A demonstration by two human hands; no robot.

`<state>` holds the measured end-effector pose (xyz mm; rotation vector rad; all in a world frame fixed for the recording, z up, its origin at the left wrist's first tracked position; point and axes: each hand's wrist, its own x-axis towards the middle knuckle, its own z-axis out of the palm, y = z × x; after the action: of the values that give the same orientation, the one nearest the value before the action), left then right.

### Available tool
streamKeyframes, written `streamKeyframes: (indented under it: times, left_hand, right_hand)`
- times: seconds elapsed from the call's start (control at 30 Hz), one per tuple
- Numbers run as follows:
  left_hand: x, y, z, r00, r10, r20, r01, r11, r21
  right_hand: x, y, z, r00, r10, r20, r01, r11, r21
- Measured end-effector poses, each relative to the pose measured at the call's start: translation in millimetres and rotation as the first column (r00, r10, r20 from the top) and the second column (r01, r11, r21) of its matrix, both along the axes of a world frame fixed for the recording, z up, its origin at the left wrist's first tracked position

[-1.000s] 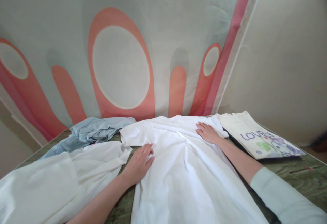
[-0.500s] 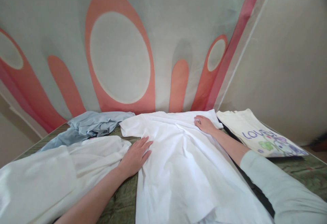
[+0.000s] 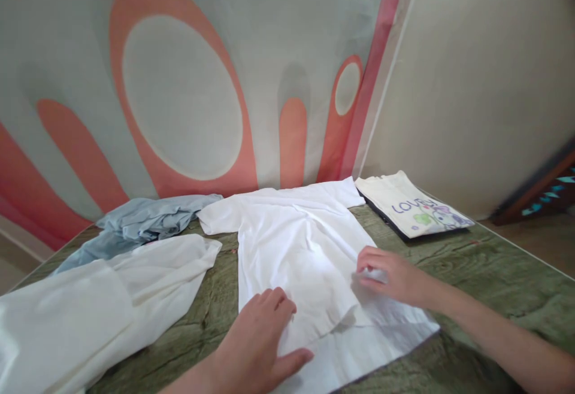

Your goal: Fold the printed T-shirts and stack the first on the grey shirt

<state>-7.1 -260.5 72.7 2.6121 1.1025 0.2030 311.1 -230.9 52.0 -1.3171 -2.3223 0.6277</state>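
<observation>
On a clock face laid over the green-brown, wood-grained table (image 3: 485, 268), a long, folded off-white cloth garment (image 3: 90, 310) is lying towards nine o'clock; a crumpled blue-grey cloth garment (image 3: 148, 220) is sitting near ten; the bare left hand (image 3: 258, 334) is bending palm down over the cloth at seven, thumb spread away from the fingers, clasping nothing visible; the plain white, short-sleeved T-shirt (image 3: 309, 244) is spreading through the centre, sleeves at eleven and one; its thin fabric is looking light, soft, limp and crease-prone, hardly fragile or slippery, the hem corner at four and the shoulders seemingly offering good holds; the bare right hand (image 3: 390, 274) is curling at three beside the shirt's edge, whether pinching cloth one cannot tell; a flat cream fabric piece lettered in purple (image 3: 381, 193) is resting at two.
</observation>
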Motion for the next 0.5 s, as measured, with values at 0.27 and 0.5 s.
streamKeyframes:
  times: [0.27, 0.5]
  left_hand:
    - [-19.1, -12.6, -9.5, 0.996, 0.075, 0.048, -0.072, 0.996, -0.051]
    - [-25.3, -8.6, 1.8, 0.878, 0.250, 0.408, -0.240, 0.968, -0.075]
  right_hand:
    - [12.7, -52.7, 16.6, 0.983, 0.106, 0.153, -0.075, 0.977, -0.200]
    - [20.4, -56.5, -4.6, 0.958, -0.001, 0.286, 0.031, 0.994, -0.100]
